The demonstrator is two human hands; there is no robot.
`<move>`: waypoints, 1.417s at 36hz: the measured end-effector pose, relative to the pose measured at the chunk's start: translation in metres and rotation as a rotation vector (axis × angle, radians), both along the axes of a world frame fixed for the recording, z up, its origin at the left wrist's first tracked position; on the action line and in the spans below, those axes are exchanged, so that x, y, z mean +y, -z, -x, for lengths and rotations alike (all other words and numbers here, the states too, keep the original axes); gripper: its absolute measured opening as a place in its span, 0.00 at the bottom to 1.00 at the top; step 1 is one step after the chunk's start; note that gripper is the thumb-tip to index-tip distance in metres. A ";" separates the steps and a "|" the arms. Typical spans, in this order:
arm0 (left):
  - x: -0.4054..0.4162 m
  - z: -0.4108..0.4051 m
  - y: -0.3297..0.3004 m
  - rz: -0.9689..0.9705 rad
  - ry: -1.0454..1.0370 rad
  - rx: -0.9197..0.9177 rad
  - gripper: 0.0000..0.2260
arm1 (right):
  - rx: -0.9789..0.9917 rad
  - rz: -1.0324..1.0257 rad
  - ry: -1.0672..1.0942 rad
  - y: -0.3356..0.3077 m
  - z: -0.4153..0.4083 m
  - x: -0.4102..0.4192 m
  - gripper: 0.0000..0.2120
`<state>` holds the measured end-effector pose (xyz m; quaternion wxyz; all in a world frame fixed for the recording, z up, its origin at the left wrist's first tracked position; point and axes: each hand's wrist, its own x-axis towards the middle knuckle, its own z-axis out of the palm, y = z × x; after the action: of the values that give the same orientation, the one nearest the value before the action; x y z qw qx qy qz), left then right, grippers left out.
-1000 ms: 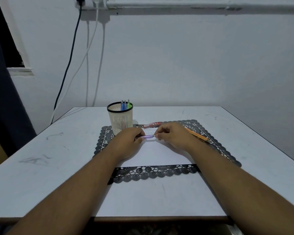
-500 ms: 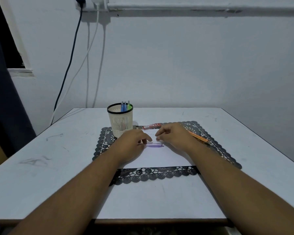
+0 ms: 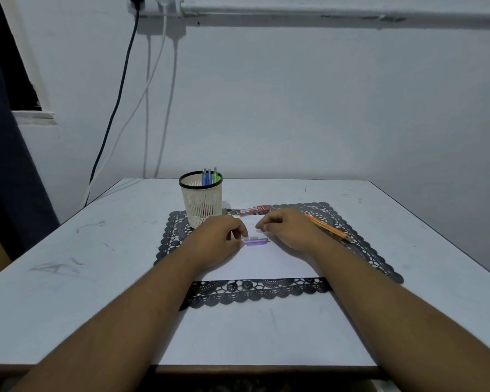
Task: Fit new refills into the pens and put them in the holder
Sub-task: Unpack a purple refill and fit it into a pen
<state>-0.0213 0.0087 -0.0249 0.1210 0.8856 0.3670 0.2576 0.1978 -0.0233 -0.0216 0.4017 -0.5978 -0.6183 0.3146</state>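
White table — left hand pinches purple pen; right hand loosely curled, empty; red pack print unreadable.

Two bare forearms reach in from the near edge of the table, both uncovered up to the frame's lower border (no sleeve shows on either). The left hand and right hand carry no gloves, rings, watch or bracelet, and the wrists are likewise plain.
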 end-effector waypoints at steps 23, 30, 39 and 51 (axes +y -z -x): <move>-0.004 0.005 -0.003 0.055 -0.019 -0.043 0.06 | -0.612 -0.109 0.055 -0.023 -0.023 0.070 0.16; -0.002 0.005 -0.004 0.076 -0.026 -0.061 0.07 | -0.946 -0.103 0.063 -0.017 -0.010 0.086 0.16; 0.001 0.007 -0.003 0.086 -0.014 -0.067 0.06 | -0.846 -0.089 0.032 -0.013 -0.011 0.098 0.06; 0.003 0.004 -0.001 0.098 0.003 -0.069 0.06 | -0.763 -0.189 0.069 -0.011 -0.023 0.107 0.03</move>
<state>-0.0256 0.0114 -0.0237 0.1775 0.8697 0.3733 0.2697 0.2205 0.0832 -0.0103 0.2068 -0.6526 -0.7289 -0.0021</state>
